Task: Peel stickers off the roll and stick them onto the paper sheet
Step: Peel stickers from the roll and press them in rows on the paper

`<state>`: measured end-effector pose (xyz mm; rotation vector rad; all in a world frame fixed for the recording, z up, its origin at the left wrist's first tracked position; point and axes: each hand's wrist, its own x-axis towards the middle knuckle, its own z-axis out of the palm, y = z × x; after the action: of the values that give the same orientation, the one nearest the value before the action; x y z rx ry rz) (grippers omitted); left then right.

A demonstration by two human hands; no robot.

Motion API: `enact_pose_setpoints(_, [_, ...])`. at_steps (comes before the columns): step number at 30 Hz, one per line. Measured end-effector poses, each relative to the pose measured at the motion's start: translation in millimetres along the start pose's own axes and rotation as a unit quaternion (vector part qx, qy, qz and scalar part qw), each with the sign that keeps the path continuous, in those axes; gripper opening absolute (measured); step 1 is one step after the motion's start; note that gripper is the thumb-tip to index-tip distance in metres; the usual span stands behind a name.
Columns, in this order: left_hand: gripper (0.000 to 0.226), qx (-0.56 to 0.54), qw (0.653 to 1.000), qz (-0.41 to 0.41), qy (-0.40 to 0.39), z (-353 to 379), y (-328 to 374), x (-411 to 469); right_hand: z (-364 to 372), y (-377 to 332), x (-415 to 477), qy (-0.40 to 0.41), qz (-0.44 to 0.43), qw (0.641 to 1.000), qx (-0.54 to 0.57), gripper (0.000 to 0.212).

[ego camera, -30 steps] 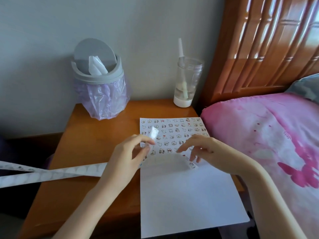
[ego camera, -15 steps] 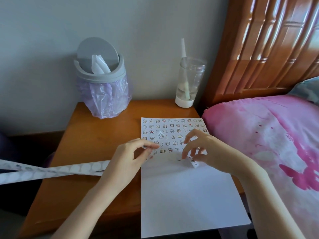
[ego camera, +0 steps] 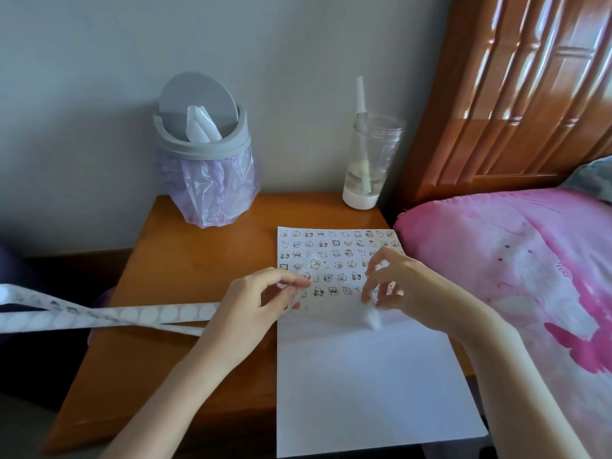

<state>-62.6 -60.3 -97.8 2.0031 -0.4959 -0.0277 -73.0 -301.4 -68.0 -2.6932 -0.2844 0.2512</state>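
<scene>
While left hand (ego camera: 255, 303) pinches dotted strip (ego camera: 149, 314), right hand (ego camera: 410, 286) seemingly pinches blurred white scrap (ego camera: 371, 319).

The left forearm (ego camera: 192, 376) comes in from 7 o'clock and points toward 1 o'clock. The left hand (ego camera: 255, 303) shows its back, thumb and forefinger pinching the strip (ego camera: 165, 314) at their tips. The right forearm (ego camera: 496, 359) enters from 5 o'clock toward 11 o'clock. The right hand (ego camera: 410, 286), at 3 o'clock of the left and apart from it, arches its curled fingers downward; any grip is blurred.
</scene>
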Motion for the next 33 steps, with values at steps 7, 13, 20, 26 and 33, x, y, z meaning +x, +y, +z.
enact_pose_setpoints(7, [0.019, -0.054, 0.997, -0.011, 0.063, -10, 7, 1, -5, -30, -9, 0.109, -0.059, 0.969, 0.214, 0.012])
enact_pose_setpoints(13, [0.026, -0.156, 0.98, -0.079, 0.095, -14, 16, -2, 28, -70, 2, 0.068, -0.005, 0.913, 0.403, 0.014])
enact_pose_setpoints(20, [0.015, -0.206, 0.966, -0.129, 0.084, -20, 18, -6, 45, -84, 5, 0.089, 0.046, 0.865, 0.492, 0.019])
enact_pose_setpoints(26, [0.012, -0.156, 0.977, -0.1, 0.107, -25, 18, -8, 44, -83, 4, 0.175, 0.01, 0.907, 0.382, 0.017])
enact_pose_setpoints(33, [0.009, -0.113, 0.986, -0.098, 0.069, -23, 17, -9, 41, -78, 7, 0.222, -0.063, 0.915, 0.331, 0.009])
